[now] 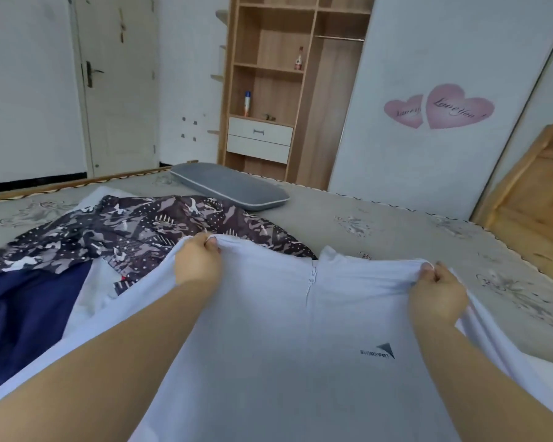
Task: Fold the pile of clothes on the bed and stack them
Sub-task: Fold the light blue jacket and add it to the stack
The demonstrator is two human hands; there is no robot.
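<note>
A pale zip-up top [268,330] is held stretched across the near side of the bed [396,231], its far edge pinched at either end: the left hand [198,263] grips one bunched corner, the right hand [438,291] the other. The near end of the top is cut off by the lower frame edge. Just beyond the left hand a patterned garment [141,231] is heaped, with a navy garment [23,314] toward the bed's left edge; how many pieces lie there cannot be told. To the right, bare mattress is seen as far as the wooden headboard [530,212]. A grey pillow [230,186] is set at the far edge. Behind it open shelves [268,74], a white door [118,84] and a sliding panel with pink hearts [441,106] are seen.
</note>
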